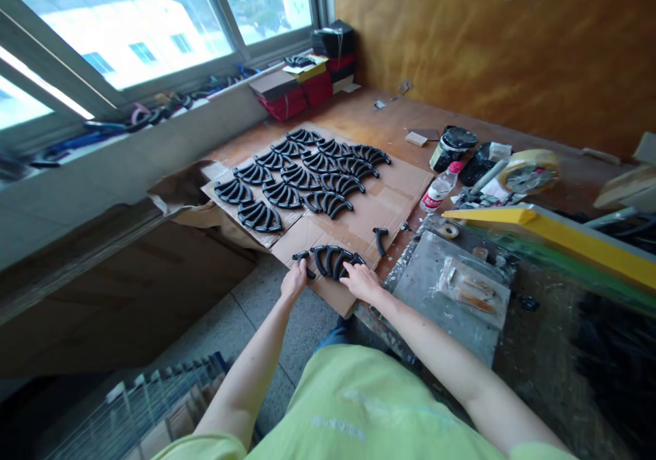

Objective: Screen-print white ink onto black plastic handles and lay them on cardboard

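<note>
My left hand (294,279) pinches a black curved T-shaped piece (301,255) at the left end of a short fan-like row of the same pieces (328,256). A small gap parts this piece from the row. At the row's right end, my right hand (363,283) has its fingers closed on another black curved piece (357,259), partly hidden by the fingers. The row lies on a cardboard sheet (392,197) near its front edge. A single black T-shaped piece (380,240) lies apart, to the right.
Several fans of black pieces (284,195) cover the cardboard's far left. To the right stand a red-capped bottle (441,188), a jar (452,149), a tape roll (530,171), a grey board (435,275) and a yellow metal bar (564,238). A window ledge (189,122) runs along the left.
</note>
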`<state>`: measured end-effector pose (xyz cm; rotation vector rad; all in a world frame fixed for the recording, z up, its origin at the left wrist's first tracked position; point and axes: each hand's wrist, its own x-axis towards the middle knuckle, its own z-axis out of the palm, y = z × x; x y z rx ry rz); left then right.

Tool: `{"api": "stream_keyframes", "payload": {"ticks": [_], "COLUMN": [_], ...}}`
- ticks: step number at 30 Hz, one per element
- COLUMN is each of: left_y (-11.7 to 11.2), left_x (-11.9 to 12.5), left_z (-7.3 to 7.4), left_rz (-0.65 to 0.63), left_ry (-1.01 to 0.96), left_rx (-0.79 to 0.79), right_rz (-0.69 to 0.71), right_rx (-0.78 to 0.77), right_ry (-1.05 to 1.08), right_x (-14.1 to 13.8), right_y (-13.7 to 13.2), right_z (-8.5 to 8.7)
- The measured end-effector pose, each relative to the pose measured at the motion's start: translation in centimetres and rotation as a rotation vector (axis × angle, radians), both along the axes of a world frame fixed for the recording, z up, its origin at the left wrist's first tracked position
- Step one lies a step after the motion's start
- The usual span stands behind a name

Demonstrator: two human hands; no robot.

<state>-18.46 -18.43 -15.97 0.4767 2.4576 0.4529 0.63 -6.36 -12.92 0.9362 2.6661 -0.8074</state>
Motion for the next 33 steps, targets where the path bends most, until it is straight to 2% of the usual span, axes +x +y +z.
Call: {"api": "stream_keyframes", "payload": {"ticks": [4,7,10,12,14,16,20,22,25,29,33], "left_y": [1.2,1.0,0.2,-0.3,-0.4,0.0,1.3,1.8,2.1,3.2,5.4], "left_x": [-0.5,0.0,1.9,4.0,6.1,7.9,9.0,8.4,6.1,0.9,-5.0], "left_z": [0.3,1.0,1.7,1.8,1.7,1.2,-0.2,-0.5,-0.2,0.8,0.5], "left_rz": [-0.062,-0.091,-0.124,-0.227,-0.391,-0.498,-0.474,-0.480,-0.575,-0.697,-0.676], "left_ry": [0.074,0.103,0.267,0.436,0.516,0.500,0.493,0.483,0.466,0.470,0.565], "left_rx": [-0.095,-0.124,-0.031,0.109,0.214,0.218,0.124,0.112,0.144,0.204,0.171], "right_rz": [-0.044,-0.071,-0.061,-0.057,-0.062,-0.067,-0.088,-0.132,-0.199,-0.228,-0.185], "right_rx": [-0.008,-0.034,-0.088,-0.140,-0.193,-0.226,-0.241,-0.249,-0.267,-0.264,-0.252], "right_ry": [-0.059,-0.048,-0.019,0.013,0.046,0.066,0.091,0.114,0.123,0.179,0.328], "right_x": [-0.9,-1.1,-1.2,-1.5,-1.8,-1.9,-2.0,-2.0,-2.8,-5.8,-9.3], "right_y": [0.0,-0.1,-0.1,0.1,0.4,0.7,0.8,0.4,-0.3,-0.8,0.0], "right_z": [-0.2,-0.3,-0.3,-0.3,-0.4,-0.5,-0.7,-0.8,-0.9,-0.9,-0.2]}}
